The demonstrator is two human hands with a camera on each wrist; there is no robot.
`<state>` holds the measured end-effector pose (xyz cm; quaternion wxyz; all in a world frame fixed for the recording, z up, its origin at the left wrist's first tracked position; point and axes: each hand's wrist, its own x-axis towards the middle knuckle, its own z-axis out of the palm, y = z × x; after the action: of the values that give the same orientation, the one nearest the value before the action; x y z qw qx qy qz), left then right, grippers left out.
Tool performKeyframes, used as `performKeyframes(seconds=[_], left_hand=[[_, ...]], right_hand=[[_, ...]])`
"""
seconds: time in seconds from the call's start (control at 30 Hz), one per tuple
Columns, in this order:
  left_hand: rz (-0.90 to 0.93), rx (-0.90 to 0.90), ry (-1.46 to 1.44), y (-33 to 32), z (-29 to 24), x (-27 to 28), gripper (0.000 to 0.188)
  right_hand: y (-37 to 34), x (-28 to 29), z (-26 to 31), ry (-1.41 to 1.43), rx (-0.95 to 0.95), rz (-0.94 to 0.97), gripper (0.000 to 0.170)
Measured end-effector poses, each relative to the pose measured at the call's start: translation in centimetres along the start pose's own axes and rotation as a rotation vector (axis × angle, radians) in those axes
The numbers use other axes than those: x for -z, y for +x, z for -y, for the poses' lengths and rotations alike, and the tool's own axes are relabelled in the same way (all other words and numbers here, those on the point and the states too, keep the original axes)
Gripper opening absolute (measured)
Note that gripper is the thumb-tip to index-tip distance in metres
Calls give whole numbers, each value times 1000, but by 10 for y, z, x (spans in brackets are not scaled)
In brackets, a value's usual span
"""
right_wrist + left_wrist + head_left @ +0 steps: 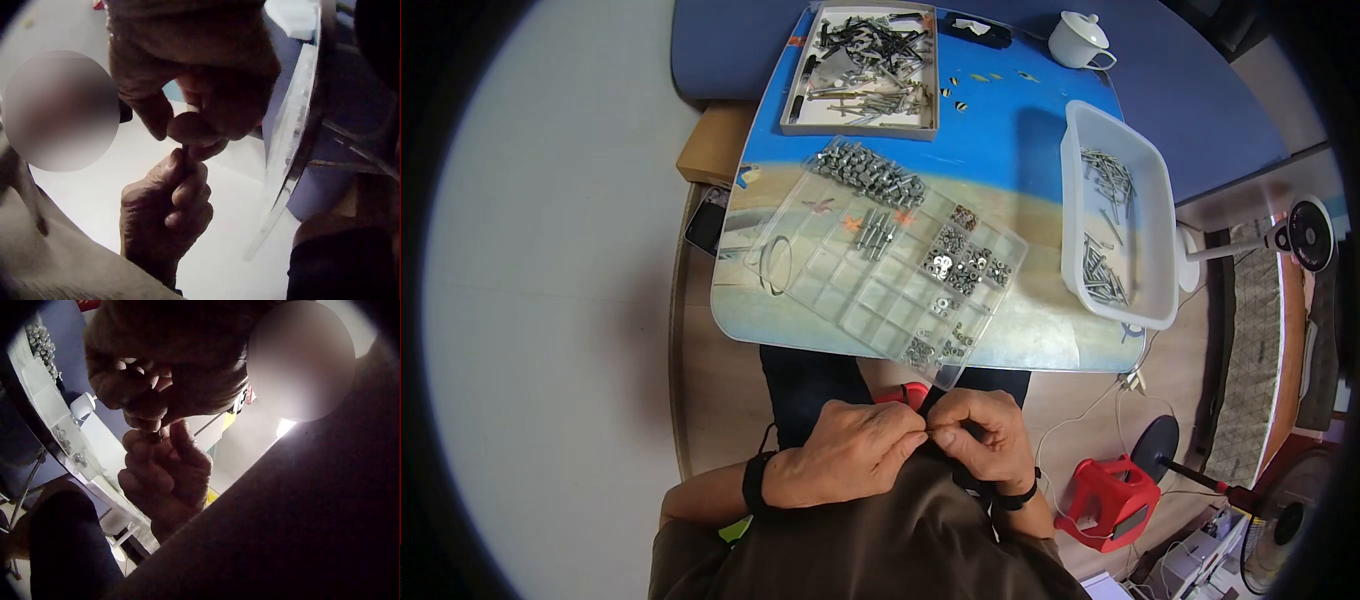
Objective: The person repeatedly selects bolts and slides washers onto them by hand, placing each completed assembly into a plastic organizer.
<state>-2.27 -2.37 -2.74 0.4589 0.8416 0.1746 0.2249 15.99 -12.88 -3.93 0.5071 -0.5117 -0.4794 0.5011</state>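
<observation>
Both hands meet in front of the torso, below the table's near edge. The left hand (848,452) pinches a small thin piece (931,431) between thumb and forefinger. At its other side the right hand (983,436) has thumb and fingers curled round the same piece. In the right wrist view a short dark shaft (185,156) runs between the fingertips of the two hands. Most of the piece is hidden by fingers, so its kind cannot be told. The clear compartment box (880,335) lies on the table just beyond the hands.
On the table (1040,345) are a cardboard tray (860,130) of screws, a pile of bolts (868,172), a white bin (1122,225) with long screws, and a lidded cup (1080,42). A red stool (1108,503) and a fan (1285,525) stand at the right.
</observation>
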Motion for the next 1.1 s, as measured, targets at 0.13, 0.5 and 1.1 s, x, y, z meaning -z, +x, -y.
performKeyframes(seconds=[0.13,0.5,1.1], left_hand=[[36,119,-49,-1,1,2,10],[16,235,-169,-4,7,17,9],[56,70,-100,-1,6,17,8]], right_hand=[[0,-4,-5,-115,9,-103,11],[7,0,-3,-159,29,-78,11],[11,5,8,-165,-215,-75,21]])
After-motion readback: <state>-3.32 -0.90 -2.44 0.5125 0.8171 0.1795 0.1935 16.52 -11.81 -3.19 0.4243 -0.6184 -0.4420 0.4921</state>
